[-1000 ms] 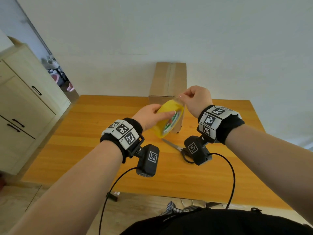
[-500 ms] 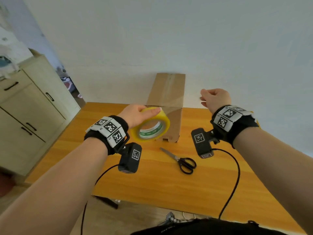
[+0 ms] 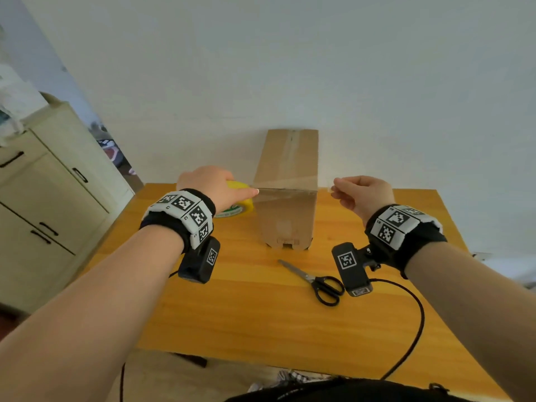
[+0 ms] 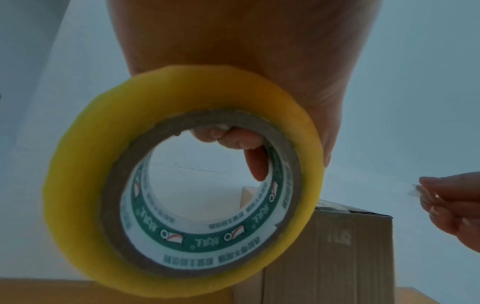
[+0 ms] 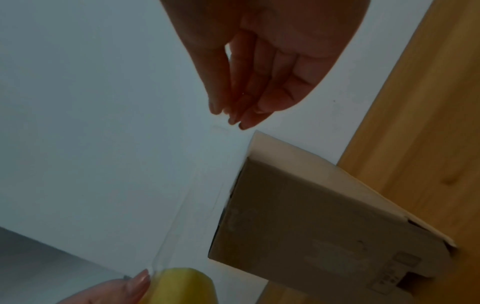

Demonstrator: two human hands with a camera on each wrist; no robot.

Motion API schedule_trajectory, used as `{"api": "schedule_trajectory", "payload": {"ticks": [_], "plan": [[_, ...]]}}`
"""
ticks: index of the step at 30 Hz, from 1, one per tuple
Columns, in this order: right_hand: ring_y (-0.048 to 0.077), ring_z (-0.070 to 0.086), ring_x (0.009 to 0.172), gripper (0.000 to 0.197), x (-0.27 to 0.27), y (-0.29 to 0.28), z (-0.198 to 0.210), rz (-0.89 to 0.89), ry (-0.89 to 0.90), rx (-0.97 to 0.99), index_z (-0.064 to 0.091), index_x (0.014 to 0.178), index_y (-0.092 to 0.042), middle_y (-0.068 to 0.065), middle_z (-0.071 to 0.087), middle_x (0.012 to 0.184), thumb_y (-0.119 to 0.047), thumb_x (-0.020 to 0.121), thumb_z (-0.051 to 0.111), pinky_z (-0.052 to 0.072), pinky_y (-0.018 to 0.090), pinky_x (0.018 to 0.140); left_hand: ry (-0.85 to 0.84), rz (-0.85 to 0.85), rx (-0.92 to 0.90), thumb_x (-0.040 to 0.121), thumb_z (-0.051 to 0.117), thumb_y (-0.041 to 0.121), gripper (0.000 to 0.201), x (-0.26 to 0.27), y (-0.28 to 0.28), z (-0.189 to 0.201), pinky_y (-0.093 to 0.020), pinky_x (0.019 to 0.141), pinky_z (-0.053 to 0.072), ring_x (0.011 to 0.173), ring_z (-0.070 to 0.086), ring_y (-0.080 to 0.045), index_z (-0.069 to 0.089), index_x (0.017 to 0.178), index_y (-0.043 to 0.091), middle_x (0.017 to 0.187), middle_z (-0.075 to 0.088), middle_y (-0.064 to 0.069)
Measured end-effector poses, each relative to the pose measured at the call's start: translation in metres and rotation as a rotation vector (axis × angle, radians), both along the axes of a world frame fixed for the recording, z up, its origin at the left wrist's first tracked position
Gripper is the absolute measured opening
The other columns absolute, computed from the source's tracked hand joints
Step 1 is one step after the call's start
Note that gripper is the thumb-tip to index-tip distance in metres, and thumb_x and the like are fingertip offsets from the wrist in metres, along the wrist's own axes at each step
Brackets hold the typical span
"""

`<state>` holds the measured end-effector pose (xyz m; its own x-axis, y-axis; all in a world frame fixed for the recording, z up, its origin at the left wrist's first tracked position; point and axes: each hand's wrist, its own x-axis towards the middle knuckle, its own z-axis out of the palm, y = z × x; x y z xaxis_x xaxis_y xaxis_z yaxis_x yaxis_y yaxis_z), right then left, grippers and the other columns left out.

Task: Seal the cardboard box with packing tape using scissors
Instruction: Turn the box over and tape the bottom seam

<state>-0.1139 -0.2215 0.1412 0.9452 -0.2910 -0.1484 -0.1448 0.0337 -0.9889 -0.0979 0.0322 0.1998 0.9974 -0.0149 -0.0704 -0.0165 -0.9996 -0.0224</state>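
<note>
A tall cardboard box (image 3: 285, 198) stands upright at the far edge of the wooden table (image 3: 261, 309). My left hand (image 3: 213, 188) grips the yellow roll of packing tape (image 4: 182, 211), left of the box, fingers curled through its core. My right hand (image 3: 358, 192), to the right of the box, pinches the free end of the tape. A clear tape strip (image 3: 287, 185) stretches between the two hands across the box's near top edge. Black-handled scissors (image 3: 316, 281) lie on the table in front of the box, untouched.
A cream cabinet (image 3: 37, 198) with dark handles stands to the left of the table. A white wall (image 3: 290, 68) is right behind the box. Camera cables (image 3: 417, 323) hang from my wrists over the table's near edge.
My hands have drawn apart: the left carried the roll to the left of the box, the right pulled the tape end out to the right. The strip now spans the box.
</note>
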Motion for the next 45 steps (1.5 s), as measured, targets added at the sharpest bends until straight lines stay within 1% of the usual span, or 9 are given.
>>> {"api": "schedule_trajectory", "payload": {"ticks": [6, 14, 19, 23, 29, 32, 37, 40, 45], "plan": [[0.012, 0.063, 0.068, 0.010, 0.003, 0.018, -0.007, -0.122, 0.031, -0.004, 0.066, 0.075, -0.012, 0.004, 0.070, 0.075, -0.018, 0.079, 0.072, 0.047, 0.022, 0.060, 0.029, -0.080, 0.034, 0.076, 0.036, 0.079, 0.079, 0.021, 0.013, 0.001, -0.038, 0.094, 0.043, 0.110, 0.056, -0.024, 0.057, 0.122, 0.019, 0.122, 0.060, -0.003], [0.009, 0.056, 0.061, 0.017, 0.003, 0.032, -0.012, -0.291, 0.116, -0.251, 0.062, 0.068, -0.018, -0.002, 0.065, 0.070, -0.027, 0.082, 0.066, 0.048, 0.027, 0.064, 0.038, -0.206, 0.133, 0.077, 0.032, 0.080, 0.079, 0.046, 0.017, -0.009, -0.036, 0.088, 0.041, 0.106, 0.057, -0.024, 0.058, 0.120, 0.019, 0.115, 0.063, -0.003], [0.008, 0.051, 0.058, 0.020, 0.004, 0.039, -0.009, -0.315, 0.123, -0.322, 0.060, 0.067, -0.019, -0.005, 0.061, 0.066, -0.027, 0.084, 0.063, 0.043, 0.024, 0.056, 0.046, -0.229, 0.154, 0.070, 0.030, 0.086, 0.073, 0.060, 0.019, -0.011, -0.031, 0.071, 0.044, 0.065, 0.054, -0.018, 0.057, 0.077, 0.018, 0.067, 0.055, 0.002], [0.012, 0.056, 0.064, 0.021, 0.005, 0.040, -0.009, -0.326, 0.121, -0.334, 0.058, 0.064, -0.020, -0.005, 0.062, 0.067, -0.026, 0.084, 0.063, 0.051, 0.030, 0.067, 0.059, -0.247, 0.199, 0.070, 0.025, 0.087, 0.079, 0.063, 0.019, -0.012, -0.034, 0.079, 0.044, 0.071, 0.057, -0.019, 0.059, 0.076, 0.016, 0.069, 0.058, 0.001], [0.021, 0.066, 0.085, 0.021, 0.004, 0.036, -0.008, -0.298, 0.114, -0.315, 0.058, 0.064, -0.019, -0.003, 0.066, 0.071, -0.023, 0.084, 0.064, 0.055, 0.041, 0.083, 0.017, -0.293, 0.192, 0.086, 0.012, 0.073, 0.076, 0.061, 0.022, -0.021, -0.039, 0.092, 0.038, 0.097, 0.058, -0.023, 0.061, 0.106, 0.017, 0.098, 0.063, -0.002], [0.021, 0.067, 0.088, 0.020, 0.004, 0.037, -0.008, -0.299, 0.108, -0.306, 0.058, 0.065, -0.019, 0.001, 0.068, 0.077, -0.022, 0.084, 0.064, 0.055, 0.043, 0.084, -0.013, -0.298, 0.192, 0.086, 0.014, 0.073, 0.075, 0.061, 0.023, -0.023, -0.037, 0.087, 0.037, 0.096, 0.058, -0.022, 0.062, 0.108, 0.019, 0.102, 0.065, -0.001], [0.022, 0.067, 0.089, 0.018, 0.006, 0.038, -0.009, -0.309, 0.127, -0.301, 0.058, 0.067, -0.020, 0.009, 0.071, 0.087, -0.025, 0.082, 0.065, 0.055, 0.043, 0.084, -0.043, -0.294, 0.216, 0.085, 0.016, 0.074, 0.073, 0.061, 0.022, -0.022, -0.036, 0.083, 0.036, 0.079, 0.049, -0.019, 0.063, 0.104, 0.021, 0.084, 0.061, 0.002], [0.022, 0.068, 0.088, 0.017, 0.007, 0.040, -0.010, -0.309, 0.125, -0.296, 0.058, 0.068, -0.018, 0.006, 0.071, 0.084, -0.023, 0.083, 0.064, 0.055, 0.043, 0.084, -0.044, -0.297, 0.213, 0.084, 0.017, 0.075, 0.069, 0.061, 0.022, -0.022, -0.035, 0.077, 0.033, 0.073, 0.048, -0.018, 0.060, 0.087, 0.021, 0.065, 0.049, 0.007], [0.018, 0.068, 0.082, 0.016, 0.008, 0.044, -0.008, -0.302, 0.112, -0.286, 0.058, 0.070, -0.015, 0.001, 0.069, 0.077, -0.018, 0.085, 0.062, 0.056, 0.038, 0.083, -0.056, -0.306, 0.213, 0.082, 0.017, 0.077, 0.067, 0.064, 0.022, -0.026, -0.034, 0.073, 0.031, 0.069, 0.051, -0.017, 0.054, 0.072, 0.023, 0.063, 0.052, 0.006]]}}
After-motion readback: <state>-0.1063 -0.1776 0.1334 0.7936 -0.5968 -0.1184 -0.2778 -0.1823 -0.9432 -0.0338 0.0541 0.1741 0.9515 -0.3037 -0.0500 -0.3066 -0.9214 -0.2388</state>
